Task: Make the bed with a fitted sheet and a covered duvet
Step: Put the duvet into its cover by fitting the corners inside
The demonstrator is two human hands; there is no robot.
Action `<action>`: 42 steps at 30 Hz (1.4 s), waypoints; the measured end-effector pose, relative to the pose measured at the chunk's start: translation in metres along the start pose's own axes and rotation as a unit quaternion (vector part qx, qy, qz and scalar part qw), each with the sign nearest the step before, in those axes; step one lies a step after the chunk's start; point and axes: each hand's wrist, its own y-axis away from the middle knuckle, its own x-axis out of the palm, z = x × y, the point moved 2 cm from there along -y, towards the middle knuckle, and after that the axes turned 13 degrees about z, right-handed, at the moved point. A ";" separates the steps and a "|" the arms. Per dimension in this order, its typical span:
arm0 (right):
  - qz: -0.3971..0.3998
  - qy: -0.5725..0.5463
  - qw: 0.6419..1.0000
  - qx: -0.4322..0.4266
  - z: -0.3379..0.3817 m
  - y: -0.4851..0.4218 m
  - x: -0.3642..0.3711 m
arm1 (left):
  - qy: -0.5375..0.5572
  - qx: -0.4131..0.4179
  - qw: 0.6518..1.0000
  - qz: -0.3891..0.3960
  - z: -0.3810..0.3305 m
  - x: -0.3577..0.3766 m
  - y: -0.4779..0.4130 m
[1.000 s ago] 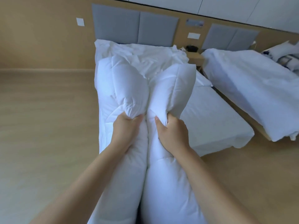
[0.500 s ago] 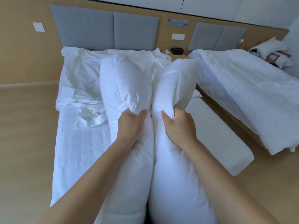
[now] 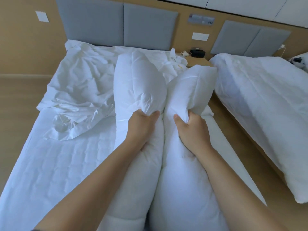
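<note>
Your left hand (image 3: pixel 141 125) gripped a bunched fold of the duvet (image 3: pixel 175 189), fingers curled tight round the fabric, and the puffed end above it stood up toward 12 o'clock. Your right hand (image 3: pixel 191 130), just beside it at 3 o'clock, clutched a second fold the same way, thumb pressed into the cloth. The two folds touched down the middle and ran back toward you at 6 o'clock. The duvet lay along the right half of the bed (image 3: pixel 50 172), reaching from under your forearms toward the head end. At 10 o'clock from your hands a crumpled white linen (image 3: pixel 80 90) lay spread over the head end; whether it was sheet or cover could not be told. The quilted bed surface showed at 8 o'clock. A grey headboard (image 3: pixel 116 25) stood at 12 o'clock. At 1 o'clock a nightstand (image 3: pixel 196 60) carried a small black box (image 3: pixel 197 53), and at 3 o'clock a second bed (image 3: pixel 266 105) lay under white bedding.
</note>
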 end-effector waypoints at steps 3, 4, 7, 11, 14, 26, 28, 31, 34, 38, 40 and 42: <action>0.052 -0.008 0.998 0.024 -0.050 -0.024 -0.018 | -0.057 -0.054 0.997 -0.018 0.001 0.048 -0.019; 0.062 -0.007 0.998 0.031 -0.065 -0.033 -0.023 | -0.084 -0.070 0.994 -0.022 -0.001 0.061 -0.028; 0.088 0.061 0.992 0.060 -0.096 -0.063 -0.033 | -0.220 -0.109 0.968 -0.050 -0.008 0.085 -0.056; 0.092 0.230 0.969 0.012 -0.110 -0.098 -0.042 | -0.423 -0.083 0.896 -0.106 -0.014 0.111 -0.077; 0.128 0.262 0.956 -0.019 -0.111 -0.111 -0.038 | -0.520 -0.033 0.843 -0.134 -0.015 0.123 -0.085; 0.268 0.065 0.951 -0.141 -0.064 -0.100 0.047 | -0.494 -0.073 0.847 -0.181 0.007 0.035 -0.074; 0.290 0.088 0.938 -0.168 -0.047 -0.088 0.071 | -0.488 -0.102 0.845 -0.193 0.020 0.007 -0.064; 0.323 0.127 0.917 -0.197 -0.017 -0.070 0.113 | -0.497 -0.126 0.837 -0.189 0.046 -0.039 -0.046; 0.338 0.150 0.911 -0.182 0.011 -0.055 0.158 | -0.500 -0.148 0.844 -0.124 0.086 -0.083 -0.032; 0.343 0.182 0.916 -0.104 0.033 -0.036 0.216 | -0.494 -0.167 0.853 -0.005 0.154 -0.125 -0.014; 0.344 0.187 0.919 -0.053 0.034 -0.026 0.239 | -0.488 -0.174 0.854 0.051 0.187 -0.141 -0.006; 0.352 0.193 0.916 -0.004 0.029 -0.017 0.254 | -0.464 -0.181 0.863 0.082 0.212 -0.152 0.001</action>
